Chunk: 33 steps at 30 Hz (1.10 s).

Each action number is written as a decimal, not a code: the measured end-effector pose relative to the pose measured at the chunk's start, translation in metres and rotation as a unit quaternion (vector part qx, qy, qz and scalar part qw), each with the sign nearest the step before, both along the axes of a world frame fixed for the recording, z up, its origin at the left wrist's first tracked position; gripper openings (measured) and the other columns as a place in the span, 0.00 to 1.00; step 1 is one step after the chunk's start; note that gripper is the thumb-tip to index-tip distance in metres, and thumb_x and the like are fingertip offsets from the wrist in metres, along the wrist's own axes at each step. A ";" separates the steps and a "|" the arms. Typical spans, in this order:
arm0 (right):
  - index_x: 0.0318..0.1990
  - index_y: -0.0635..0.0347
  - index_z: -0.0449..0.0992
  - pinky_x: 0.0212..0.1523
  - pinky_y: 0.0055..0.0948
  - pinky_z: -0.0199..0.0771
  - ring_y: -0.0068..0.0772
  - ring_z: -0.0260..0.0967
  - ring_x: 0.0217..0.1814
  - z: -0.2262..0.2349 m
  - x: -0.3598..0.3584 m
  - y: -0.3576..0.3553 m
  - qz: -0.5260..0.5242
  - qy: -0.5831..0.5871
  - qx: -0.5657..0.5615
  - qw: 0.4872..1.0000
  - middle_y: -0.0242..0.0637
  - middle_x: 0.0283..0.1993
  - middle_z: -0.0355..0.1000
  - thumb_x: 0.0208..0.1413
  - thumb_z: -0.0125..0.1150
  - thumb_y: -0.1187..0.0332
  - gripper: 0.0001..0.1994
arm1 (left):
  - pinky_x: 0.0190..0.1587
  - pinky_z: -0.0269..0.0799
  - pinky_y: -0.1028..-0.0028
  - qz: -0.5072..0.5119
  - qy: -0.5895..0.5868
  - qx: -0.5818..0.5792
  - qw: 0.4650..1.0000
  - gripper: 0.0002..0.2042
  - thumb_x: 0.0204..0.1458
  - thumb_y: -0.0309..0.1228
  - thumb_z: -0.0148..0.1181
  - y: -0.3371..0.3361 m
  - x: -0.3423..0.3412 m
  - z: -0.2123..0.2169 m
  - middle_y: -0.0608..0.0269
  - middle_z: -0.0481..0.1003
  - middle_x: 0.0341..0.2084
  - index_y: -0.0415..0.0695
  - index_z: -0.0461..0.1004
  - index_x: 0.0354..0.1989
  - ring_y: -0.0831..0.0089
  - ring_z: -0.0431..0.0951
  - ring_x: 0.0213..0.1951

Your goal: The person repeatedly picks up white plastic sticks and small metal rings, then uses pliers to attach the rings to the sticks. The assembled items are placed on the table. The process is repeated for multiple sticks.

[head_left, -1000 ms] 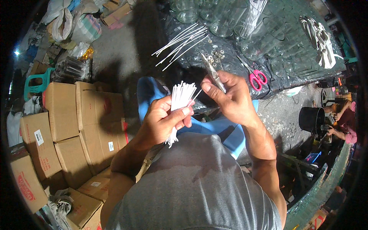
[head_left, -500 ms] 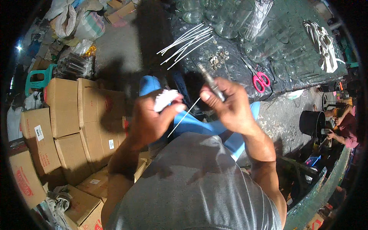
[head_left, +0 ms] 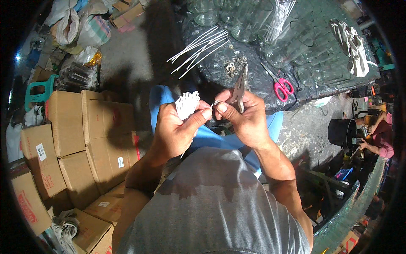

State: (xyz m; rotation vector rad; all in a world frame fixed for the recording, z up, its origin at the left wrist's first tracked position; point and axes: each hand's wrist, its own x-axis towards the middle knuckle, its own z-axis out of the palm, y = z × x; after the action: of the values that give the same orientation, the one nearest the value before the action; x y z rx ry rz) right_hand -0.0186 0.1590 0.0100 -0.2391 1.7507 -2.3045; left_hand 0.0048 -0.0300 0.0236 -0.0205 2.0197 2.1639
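Note:
My left hand (head_left: 174,132) is closed round a bundle of thin white cords (head_left: 187,106), their cut ends bunched above the fingers. Thumb and forefinger pinch the tip of a single white strand (head_left: 211,106). Close beside that tip, my right hand (head_left: 250,122) has metal pliers (head_left: 240,89) tucked in its palm and fingers, jaws pointing away from me. Its thumb and forefinger pinch a small, ring-like piece (head_left: 217,103), too small to make out fully. Beyond the hands, several small metal rings (head_left: 234,67) and loose white cords (head_left: 198,47) lie on black plastic sheeting (head_left: 259,91).
Pink-handled scissors (head_left: 282,86) lie right of the rings. Many glass jars (head_left: 249,19) crowd the far side, one holding white cords (head_left: 280,19). White strips (head_left: 353,48) lie far right. Cardboard boxes (head_left: 69,127) are stacked at left. Another person (head_left: 382,135) works by a black bucket (head_left: 341,133).
My hands have come together, the fingertips now almost meeting at the strand's tip. The pliers have swung more upright in my right hand. The cord bundle has turned its ends upward.

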 end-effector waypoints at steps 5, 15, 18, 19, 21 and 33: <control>0.44 0.67 0.77 0.36 0.22 0.74 0.20 0.72 0.34 -0.007 -0.002 -0.003 0.010 -0.007 -0.029 0.999 0.33 0.34 0.76 0.62 0.63 0.75 0.06 | 0.22 0.60 0.82 -0.009 0.055 0.025 0.998 0.04 0.57 0.21 0.63 0.006 -0.003 0.000 0.62 0.80 0.26 0.35 0.79 0.39 0.86 0.68 0.20; 0.45 0.68 0.77 0.37 0.21 0.75 0.19 0.73 0.35 -0.010 0.000 -0.006 0.007 -0.019 -0.045 0.999 0.34 0.34 0.78 0.63 0.61 0.75 0.06 | 0.39 0.77 0.76 -0.008 0.052 0.023 0.998 0.05 0.59 0.21 0.61 0.003 -0.002 -0.003 0.56 0.82 0.29 0.31 0.79 0.38 0.77 0.82 0.34; 0.45 0.67 0.77 0.37 0.20 0.74 0.19 0.73 0.35 -0.008 0.002 -0.008 -0.003 0.009 -0.012 1.000 0.33 0.35 0.78 0.63 0.61 0.75 0.06 | 0.38 0.77 0.76 -0.015 0.034 0.005 0.999 0.05 0.58 0.22 0.62 0.002 -0.003 0.000 0.57 0.82 0.29 0.31 0.79 0.38 0.77 0.81 0.34; 0.45 0.66 0.78 0.36 0.21 0.74 0.18 0.73 0.35 -0.006 0.003 -0.008 -0.004 0.012 0.008 1.000 0.33 0.35 0.78 0.63 0.61 0.75 0.06 | 0.36 0.76 0.77 -0.009 0.031 0.019 0.999 0.05 0.58 0.22 0.62 0.002 -0.003 -0.001 0.57 0.82 0.29 0.31 0.79 0.38 0.78 0.80 0.32; 0.45 0.66 0.78 0.36 0.22 0.74 0.19 0.74 0.35 -0.004 0.004 -0.008 -0.015 0.063 0.067 0.996 0.33 0.34 0.78 0.62 0.62 0.75 0.06 | 0.31 0.73 0.79 0.003 0.025 0.047 0.999 0.05 0.57 0.22 0.63 0.002 -0.003 -0.001 0.59 0.81 0.27 0.32 0.79 0.37 0.80 0.78 0.29; 0.36 0.67 0.72 0.26 0.42 0.69 0.52 0.74 0.24 0.052 -0.003 0.032 0.038 0.159 0.411 0.897 0.50 0.23 0.71 0.60 0.65 0.63 0.14 | 0.23 0.63 0.82 0.016 0.050 0.086 0.995 0.21 0.57 0.20 0.61 -0.012 -0.006 -0.003 0.62 0.77 0.26 0.32 0.66 0.58 0.85 0.68 0.21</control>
State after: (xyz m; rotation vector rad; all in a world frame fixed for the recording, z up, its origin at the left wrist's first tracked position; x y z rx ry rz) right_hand -0.0218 0.1913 0.0618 -0.5173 2.6305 -1.3293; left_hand -0.0014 -0.0420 0.0209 0.0804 1.8873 2.3974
